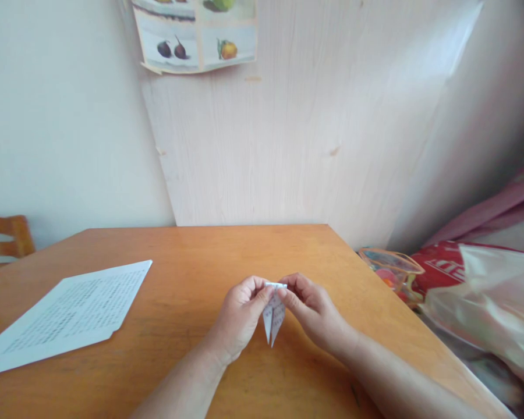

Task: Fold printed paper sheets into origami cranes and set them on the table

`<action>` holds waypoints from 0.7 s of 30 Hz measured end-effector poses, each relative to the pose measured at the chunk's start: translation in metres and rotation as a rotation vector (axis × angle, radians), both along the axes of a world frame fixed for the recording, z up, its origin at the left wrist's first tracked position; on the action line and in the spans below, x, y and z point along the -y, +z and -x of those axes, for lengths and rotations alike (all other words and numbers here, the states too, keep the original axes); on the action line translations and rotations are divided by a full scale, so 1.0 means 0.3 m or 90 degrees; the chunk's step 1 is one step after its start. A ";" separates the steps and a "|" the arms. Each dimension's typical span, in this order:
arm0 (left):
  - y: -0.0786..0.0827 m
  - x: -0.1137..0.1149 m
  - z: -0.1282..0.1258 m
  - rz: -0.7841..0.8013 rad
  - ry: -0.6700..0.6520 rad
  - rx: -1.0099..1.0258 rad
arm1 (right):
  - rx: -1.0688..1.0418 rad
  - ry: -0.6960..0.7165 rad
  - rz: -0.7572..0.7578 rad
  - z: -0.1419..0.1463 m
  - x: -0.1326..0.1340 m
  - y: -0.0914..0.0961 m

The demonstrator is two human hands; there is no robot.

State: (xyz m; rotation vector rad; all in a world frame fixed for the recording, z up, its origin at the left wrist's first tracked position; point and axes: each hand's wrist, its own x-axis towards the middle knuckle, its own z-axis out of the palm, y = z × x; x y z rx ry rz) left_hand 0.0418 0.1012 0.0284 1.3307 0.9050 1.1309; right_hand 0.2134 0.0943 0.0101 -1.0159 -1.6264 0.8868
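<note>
Between my two hands is a small piece of folded paper (276,317), white with printed marks. Its top edge is flat, and two narrow points hang down with a slit between them. My left hand (243,314) pinches the upper left corner between thumb and fingers. On the other side, my right hand (317,311) grips the upper right corner the same way. The paper is held above the wooden table, and the fingers behind it are partly hidden.
Printed sheets of paper (76,317) lie on the left of the wooden table (179,326). A wooden chair (21,235) stands beyond the left edge. Plastic bags (484,297) and a clear orange-rimmed bag (393,267) are beside the right edge. A fruit poster (196,41) hangs on the wall.
</note>
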 end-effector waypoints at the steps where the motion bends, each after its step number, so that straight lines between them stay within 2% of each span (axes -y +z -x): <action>1: -0.003 0.000 -0.001 0.000 -0.002 -0.004 | 0.005 -0.001 0.004 0.000 -0.001 -0.002; 6: -0.007 -0.002 0.000 0.012 -0.017 -0.008 | -0.041 0.025 0.041 0.004 -0.003 -0.008; 10: -0.001 0.000 0.000 0.037 -0.054 0.024 | -0.108 0.062 0.086 0.012 0.001 0.016; 14: -0.006 -0.005 0.001 0.056 -0.057 0.029 | -0.140 0.092 0.144 0.015 0.005 0.035; 21: -0.019 -0.013 0.001 0.107 -0.085 0.029 | -0.170 0.109 0.204 0.012 -0.003 0.022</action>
